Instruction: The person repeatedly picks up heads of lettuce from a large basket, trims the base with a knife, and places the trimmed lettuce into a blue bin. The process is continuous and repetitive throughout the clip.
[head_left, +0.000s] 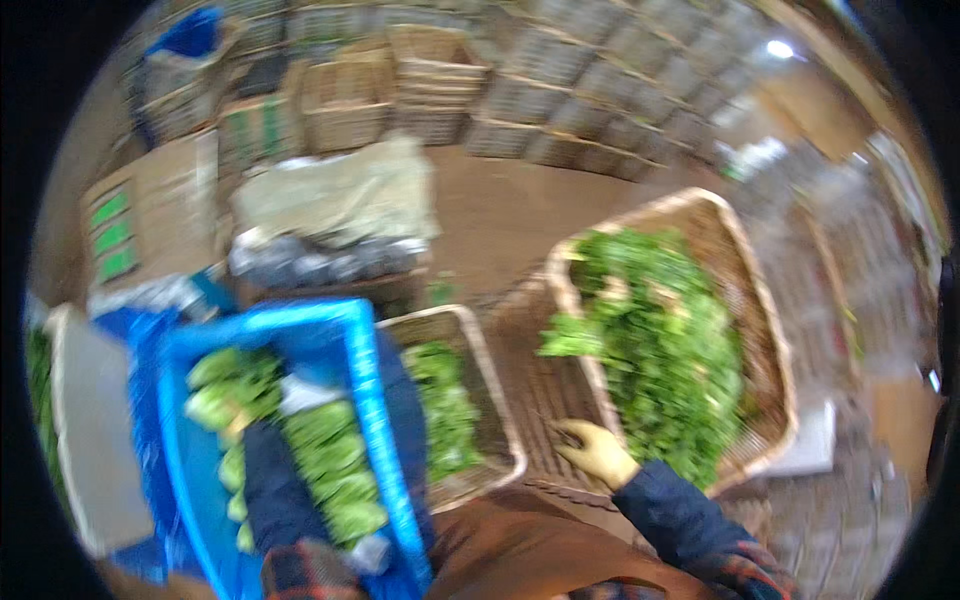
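My left hand, in a pale yellow glove and mostly hidden, reaches into a crate lined with blue plastic film. It is at a head of leafy green lettuce and appears to grip it. Beside my dark sleeve, more lettuce heads lie in a row in that crate. My right hand, gloved in pale yellow, hovers by the near left rim of a pale basket-like crate. Its fingers are bent and apart, with nothing clearly held. Loose leafy greens fill much of that crate.
Between the two crates stands another crate with greens inside. Beyond it, a pale cloth covers a dark plastic-wrapped load. Stacked crates line the back. A white panel stands at far left. The brown floor is slatted nearer me.
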